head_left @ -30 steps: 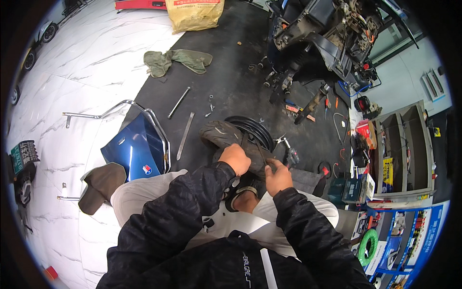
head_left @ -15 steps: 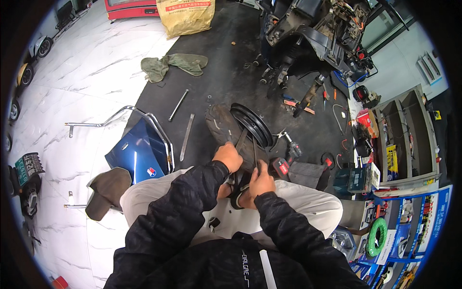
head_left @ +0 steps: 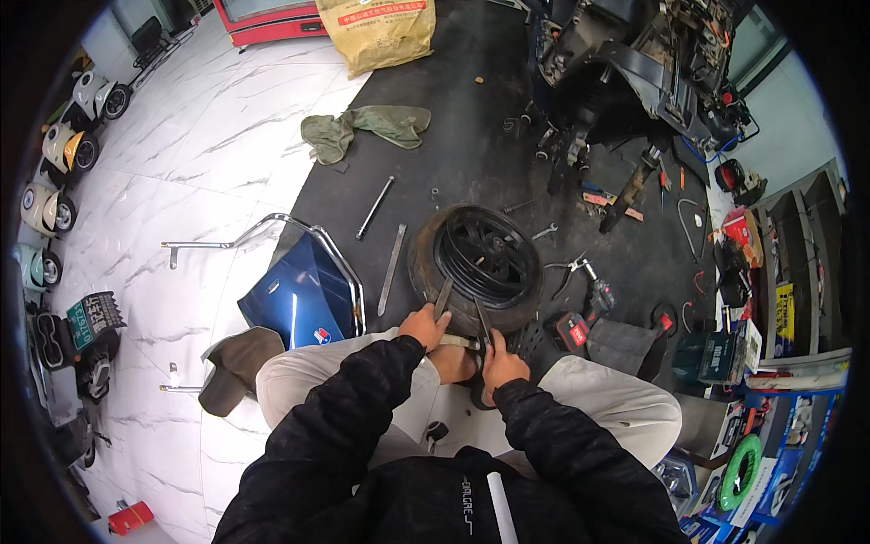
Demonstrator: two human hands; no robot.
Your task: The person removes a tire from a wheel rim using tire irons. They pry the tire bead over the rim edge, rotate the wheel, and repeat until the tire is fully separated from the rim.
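Observation:
A black tyre (head_left: 426, 249) with a black wheel rim (head_left: 494, 292) partly inside it lies on the dark mat before me. My left hand (head_left: 423, 327) is closed round a flat metal tyre lever (head_left: 443, 297), whose far end meets the tyre's near side by the rim. Another tyre lever (head_left: 482, 315) is in my closed right hand (head_left: 505, 364), its tip also at the rim's near edge. My foot is just under the tyre's near side, between the hands. The exact seating of the lever tips is too small to tell.
Left of the tyre lie a loose flat lever (head_left: 392, 270) and a long metal bar (head_left: 375, 208). Pliers (head_left: 569, 275), a cordless power tool (head_left: 598, 295) and a red battery (head_left: 571, 330) are at the right. A blue panel (head_left: 299, 295) lies left; a partly stripped scooter (head_left: 625, 82) stands ahead.
The wheel has tipped from a raised slant to lying flatter, so the rim's spokes show. Both hands have come lower with the levers. The whole view has shifted slightly.

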